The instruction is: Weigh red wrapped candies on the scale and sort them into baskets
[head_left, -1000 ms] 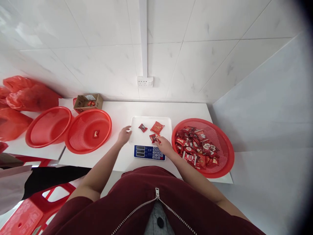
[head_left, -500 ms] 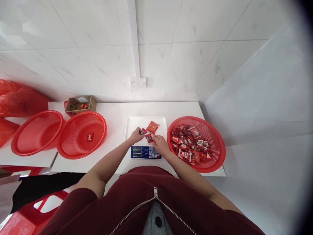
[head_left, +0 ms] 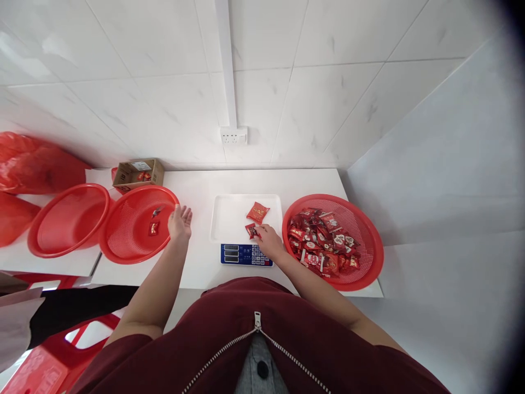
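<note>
My left hand is open with fingers spread at the right rim of the red basket. Inside that basket are a small red packet and a blurred dark and red packet, perhaps still in the air. Over the digital scale's white tray, my right hand pinches a small red snack packet. A larger red packet lies on the tray just behind it. The blue keypad panel is in front of the tray.
To the right stands a red basket with many red packets. Further left are another red basket, a cardboard box with a few packets, and red plastic bags. A red stool and someone's dark sleeve or clothing show at lower left.
My left hand has moved left from the scale to the basket and let go of a small packet, which now appears in or over that basket. My right hand stays at the tray.
</note>
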`<state>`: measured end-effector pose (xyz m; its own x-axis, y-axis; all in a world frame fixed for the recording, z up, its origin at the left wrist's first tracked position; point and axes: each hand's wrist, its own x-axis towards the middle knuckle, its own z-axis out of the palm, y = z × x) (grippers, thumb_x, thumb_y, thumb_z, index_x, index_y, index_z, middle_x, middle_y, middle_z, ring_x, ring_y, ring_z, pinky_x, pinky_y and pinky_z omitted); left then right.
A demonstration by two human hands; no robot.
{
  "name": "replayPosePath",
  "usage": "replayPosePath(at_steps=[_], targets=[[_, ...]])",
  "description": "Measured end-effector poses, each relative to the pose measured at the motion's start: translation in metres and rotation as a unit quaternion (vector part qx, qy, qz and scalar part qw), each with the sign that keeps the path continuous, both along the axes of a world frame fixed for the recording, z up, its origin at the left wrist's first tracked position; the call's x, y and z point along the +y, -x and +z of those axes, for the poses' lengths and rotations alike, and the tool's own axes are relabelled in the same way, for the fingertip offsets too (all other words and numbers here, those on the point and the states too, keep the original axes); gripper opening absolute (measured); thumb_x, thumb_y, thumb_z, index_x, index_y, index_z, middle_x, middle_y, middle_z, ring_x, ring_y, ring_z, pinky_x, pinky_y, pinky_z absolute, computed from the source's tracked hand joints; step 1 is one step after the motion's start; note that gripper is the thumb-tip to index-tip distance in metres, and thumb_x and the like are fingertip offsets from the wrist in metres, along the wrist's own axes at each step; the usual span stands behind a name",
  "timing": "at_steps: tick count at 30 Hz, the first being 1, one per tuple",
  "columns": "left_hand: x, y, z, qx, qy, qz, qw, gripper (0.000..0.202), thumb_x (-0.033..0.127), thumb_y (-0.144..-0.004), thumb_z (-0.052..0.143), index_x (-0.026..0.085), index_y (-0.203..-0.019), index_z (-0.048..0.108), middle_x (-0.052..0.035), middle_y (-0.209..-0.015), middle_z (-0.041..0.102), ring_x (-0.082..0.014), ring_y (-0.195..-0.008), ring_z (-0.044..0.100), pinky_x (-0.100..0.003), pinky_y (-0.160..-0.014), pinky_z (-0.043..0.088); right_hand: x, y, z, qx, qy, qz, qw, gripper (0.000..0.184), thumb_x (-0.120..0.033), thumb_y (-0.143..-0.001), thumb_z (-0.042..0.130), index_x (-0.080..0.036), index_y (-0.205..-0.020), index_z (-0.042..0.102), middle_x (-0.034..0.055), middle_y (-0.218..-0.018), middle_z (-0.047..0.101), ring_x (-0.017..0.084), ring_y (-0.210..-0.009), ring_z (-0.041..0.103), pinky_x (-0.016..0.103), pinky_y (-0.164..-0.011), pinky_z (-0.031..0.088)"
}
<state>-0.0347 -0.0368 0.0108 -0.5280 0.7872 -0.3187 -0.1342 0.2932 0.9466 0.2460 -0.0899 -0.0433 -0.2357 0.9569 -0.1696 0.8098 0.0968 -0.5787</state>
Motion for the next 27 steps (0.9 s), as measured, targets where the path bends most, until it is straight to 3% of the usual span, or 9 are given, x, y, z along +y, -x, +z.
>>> replayPosePath(at_steps=[2,5,7,10,14,17,20,24,27], targets=[[-0.008,-0.014,-0.011,-0.026,0.046,-0.055,0.997,0.028,0.042,-0.082,0.059,0.019,-0.098,0.052,-0.0051,-0.079,0.062,-0.0135,-0.074,0.064,-0.029,-0.073,0.052,0.001,0.000,0.000,-0.001,-0.012,-0.022,1.000,0.036,-0.022,-0.084,0.051,-0.022,-0.120,0.056,0.0112,-0.122,0.051,0.028,-0.113,0.044,0.037,-0.092,0.038],[-0.022,-0.062,-0.034,-0.065,0.124,-0.183,0.973,0.029,0.024,-0.066,0.075,0.014,-0.088,0.059,-0.0059,-0.072,0.064,-0.0163,-0.065,0.064,-0.034,-0.067,0.054,0.004,0.000,-0.005,0.008,-0.008,-0.040,0.999,0.039,-0.020,-0.081,0.056,-0.020,-0.120,0.057,0.0133,-0.122,0.050,0.030,-0.113,0.044,0.040,-0.095,0.037],[-0.027,-0.096,-0.046,-0.072,0.152,-0.237,0.957,0.032,0.019,-0.062,0.077,0.014,-0.090,0.061,-0.0049,-0.072,0.065,-0.0162,-0.064,0.063,-0.034,-0.067,0.053,0.005,0.001,-0.010,0.025,0.003,-0.046,0.999,0.039,-0.017,-0.079,0.056,-0.019,-0.118,0.058,0.0128,-0.120,0.050,0.028,-0.111,0.047,0.039,-0.093,0.040],[-0.027,-0.130,-0.055,-0.064,0.157,-0.261,0.950,0.041,0.014,-0.067,0.074,0.015,-0.105,0.057,-0.0040,-0.080,0.064,-0.0150,-0.069,0.062,-0.032,-0.069,0.051,0.006,0.002,-0.019,0.063,0.014,-0.057,0.996,0.043,-0.008,-0.076,0.053,-0.019,-0.118,0.058,0.0104,-0.119,0.050,0.023,-0.108,0.051,0.033,-0.092,0.043],[-0.020,-0.141,-0.056,-0.073,0.162,-0.271,0.946,0.031,0.013,-0.076,0.065,0.012,-0.106,0.057,-0.0027,-0.085,0.063,-0.0130,-0.070,0.060,-0.031,-0.069,0.050,0.009,0.005,-0.024,0.128,0.026,-0.089,0.987,0.045,-0.007,-0.074,0.053,-0.017,-0.117,0.057,0.0094,-0.115,0.054,0.018,-0.100,0.057,0.029,-0.090,0.045],[-0.021,-0.137,-0.054,-0.107,0.158,-0.271,0.943,0.014,0.013,-0.075,0.066,0.010,-0.089,0.063,-0.0019,-0.077,0.065,-0.0126,-0.066,0.060,-0.031,-0.069,0.050,0.012,0.004,-0.023,0.177,0.033,-0.113,0.977,0.042,-0.013,-0.074,0.056,-0.014,-0.116,0.057,0.0101,-0.115,0.056,0.016,-0.090,0.060,0.029,-0.084,0.049],[-0.021,-0.117,-0.045,-0.150,0.125,-0.224,0.955,0.012,0.010,-0.070,0.069,0.010,-0.081,0.065,-0.0040,-0.070,0.066,-0.0130,-0.064,0.061,-0.029,-0.070,0.049,0.012,0.000,-0.020,0.216,0.037,-0.135,0.966,0.041,-0.014,-0.074,0.054,-0.014,-0.115,0.057,0.0097,-0.117,0.055,0.015,-0.085,0.060,0.029,-0.080,0.051],[-0.012,-0.050,-0.016,-0.180,0.033,-0.069,0.981,0.012,0.013,-0.081,0.056,0.016,-0.091,0.062,-0.0005,-0.071,0.065,-0.0078,-0.064,0.062,-0.020,-0.070,0.049,0.009,-0.007,-0.021,0.247,0.051,-0.165,0.953,0.038,-0.013,-0.073,0.053,-0.014,-0.111,0.059,0.0102,-0.115,0.056,0.015,-0.082,0.060,0.029,-0.076,0.052],[-0.007,0.008,0.007,-0.180,-0.019,0.039,0.983,0.018,0.023,-0.093,0.040,0.019,-0.096,0.058,0.0002,-0.074,0.063,-0.0052,-0.068,0.062,-0.013,-0.071,0.049,0.007,-0.009,-0.023,0.268,0.059,-0.177,0.945,0.037,-0.014,-0.071,0.054,-0.014,-0.108,0.060,0.0098,-0.115,0.055,0.015,-0.082,0.060,0.030,-0.078,0.051]])
